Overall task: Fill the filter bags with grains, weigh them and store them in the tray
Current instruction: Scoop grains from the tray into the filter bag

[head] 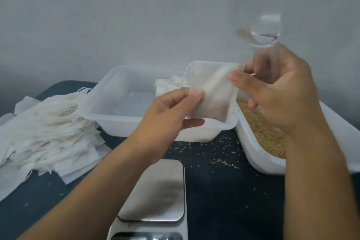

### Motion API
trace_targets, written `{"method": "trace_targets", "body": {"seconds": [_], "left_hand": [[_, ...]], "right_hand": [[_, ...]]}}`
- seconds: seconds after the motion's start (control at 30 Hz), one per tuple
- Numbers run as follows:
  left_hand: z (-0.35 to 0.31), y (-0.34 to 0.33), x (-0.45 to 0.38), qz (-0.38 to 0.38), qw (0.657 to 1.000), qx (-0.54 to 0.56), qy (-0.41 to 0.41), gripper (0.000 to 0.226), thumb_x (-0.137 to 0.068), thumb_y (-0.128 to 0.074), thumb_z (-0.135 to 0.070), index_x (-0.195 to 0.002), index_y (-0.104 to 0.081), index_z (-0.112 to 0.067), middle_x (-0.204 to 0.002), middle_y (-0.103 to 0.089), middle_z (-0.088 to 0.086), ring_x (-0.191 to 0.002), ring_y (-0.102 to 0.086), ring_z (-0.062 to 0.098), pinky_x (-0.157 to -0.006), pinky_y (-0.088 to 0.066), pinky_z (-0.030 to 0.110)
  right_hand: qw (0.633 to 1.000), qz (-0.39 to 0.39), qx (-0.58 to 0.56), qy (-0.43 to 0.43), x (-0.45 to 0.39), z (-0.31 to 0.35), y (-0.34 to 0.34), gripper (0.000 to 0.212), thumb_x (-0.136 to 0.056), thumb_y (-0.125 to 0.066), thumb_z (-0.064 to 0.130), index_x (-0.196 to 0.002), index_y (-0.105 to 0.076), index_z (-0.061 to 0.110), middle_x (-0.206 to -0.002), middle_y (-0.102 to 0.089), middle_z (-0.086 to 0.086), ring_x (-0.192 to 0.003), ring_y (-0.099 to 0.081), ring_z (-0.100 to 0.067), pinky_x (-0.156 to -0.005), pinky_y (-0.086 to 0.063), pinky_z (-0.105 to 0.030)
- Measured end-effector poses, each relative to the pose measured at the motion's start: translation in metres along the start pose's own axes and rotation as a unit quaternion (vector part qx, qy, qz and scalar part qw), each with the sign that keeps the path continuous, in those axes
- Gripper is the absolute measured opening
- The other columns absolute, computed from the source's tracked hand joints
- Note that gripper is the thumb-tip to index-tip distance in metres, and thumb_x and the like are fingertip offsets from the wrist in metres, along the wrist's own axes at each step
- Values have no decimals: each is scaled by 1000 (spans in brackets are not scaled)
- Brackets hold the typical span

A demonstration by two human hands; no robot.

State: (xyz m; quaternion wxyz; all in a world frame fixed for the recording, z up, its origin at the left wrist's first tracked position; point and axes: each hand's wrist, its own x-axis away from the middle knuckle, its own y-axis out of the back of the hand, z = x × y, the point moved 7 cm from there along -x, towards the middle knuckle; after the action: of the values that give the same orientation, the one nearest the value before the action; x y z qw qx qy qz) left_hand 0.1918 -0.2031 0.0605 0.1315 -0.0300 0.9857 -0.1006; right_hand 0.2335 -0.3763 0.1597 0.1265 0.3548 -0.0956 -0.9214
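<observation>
Being held up at the centre of the frame, a filter bag point(211, 91) is being pinched at its left edge by the left hand point(171, 111), thumb in front and fingers behind. Its upper right corner is being pinched by the right hand point(282, 91), and a clear, blurred scoop point(266, 31) is also being gripped in that hand, raised toward the upper right. Behind the bag, a translucent tray point(120, 121) is being shown with filled bags point(169, 86) in its far part. Grains point(266, 132) are lying in a white tub point(259, 160) at right. Empty bags point(44, 128) are piled at left on the dark counter point(224, 191), with a scale point(155, 191) at bottom centre.
</observation>
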Motion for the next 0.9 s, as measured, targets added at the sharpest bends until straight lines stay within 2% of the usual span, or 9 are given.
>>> {"method": "trace_targets", "body": {"seconds": [0.17,0.27,0.4,0.53,0.6,0.67,0.7,0.83,0.9], "left_hand": [[-6,-1,1,7,1000,26,-3,17,-92,-65,-31,-98,-80,-25,-105,-77,-1,-99,-73,15,-84,-61,31],[-12,4,4,-23,999,-28,-29,26,-91,-68,-27,-113,-72,-12,-111,-77,9,-107,-72,31,-101,-56,53],[-21,20,13,-84,988,-110,-71,21,-89,-70,-28,-95,-64,-9,-87,-70,14,-83,-63,26,-91,-50,67],[-21,38,30,-37,988,-136,-62,24,-90,-69,-25,-95,-61,-2,-85,-68,11,-81,-66,22,-85,-59,58],[-17,49,41,-8,986,-159,-49,23,-89,-70,-26,-93,-61,-4,-83,-68,3,-78,-67,17,-79,-63,40],[-9,61,52,11,986,-162,-27,15,-88,-70,-25,-86,-62,-12,-79,-67,-2,-75,-65,15,-73,-59,36],[-4,67,58,20,988,-154,-13,12,-87,-70,-23,-85,-63,-14,-79,-67,-2,-75,-65,14,-70,-59,34],[17,81,77,32,986,-166,8,16,-86,-73,-24,-89,-65,-10,-79,-67,-2,-75,-64,13,-69,-53,26],[24,86,81,29,985,-167,14,22,-83,-76,-32,-87,-65,-13,-78,-66,-1,-74,-63,15,-70,-53,29]], "right_hand": [[1000,-15,-3,3,-1,0,-2,34,-80,-83,25,-68,-58,44,-89,-70,-10,-44,-53,-7,-43,-44,-18],[999,27,-17,-15,0,-3,-11,37,-80,-83,20,-66,-56,41,-86,-71,-10,-42,-50,-8,-43,-43,-20],[996,81,13,-27,6,-2,-25,39,-79,-82,19,-64,-53,40,-81,-72,1,-41,-50,-9,-43,-43,-21],[994,99,49,-23,19,3,-41,32,-80,-82,26,-69,-54,36,-81,-67,-10,-52,-55,-28,-43,-46,-25],[989,121,80,-30,31,0,-51,26,-81,-81,36,-76,-56,30,-82,-64,-14,-61,-58,-36,-44,-50,-38],[982,139,114,-50,49,-10,-61,34,-81,-77,47,-82,-54,23,-83,-63,-14,-67,-57,-39,-51,-54,-52],[981,141,121,-57,59,-15,-66,38,-81,-76,49,-85,-52,20,-83,-63,-13,-69,-57,-38,-55,-56,-52],[986,144,43,-69,93,-33,-87,42,-87,-78,30,-96,-53,-2,-82,-61,-26,-66,-53,-36,-55,-51,-23],[986,142,12,-87,101,-40,-94,52,-87,-77,28,-107,-51,-13,-84,-62,-30,-66,-54,-35,-54,-50,-23]]}}
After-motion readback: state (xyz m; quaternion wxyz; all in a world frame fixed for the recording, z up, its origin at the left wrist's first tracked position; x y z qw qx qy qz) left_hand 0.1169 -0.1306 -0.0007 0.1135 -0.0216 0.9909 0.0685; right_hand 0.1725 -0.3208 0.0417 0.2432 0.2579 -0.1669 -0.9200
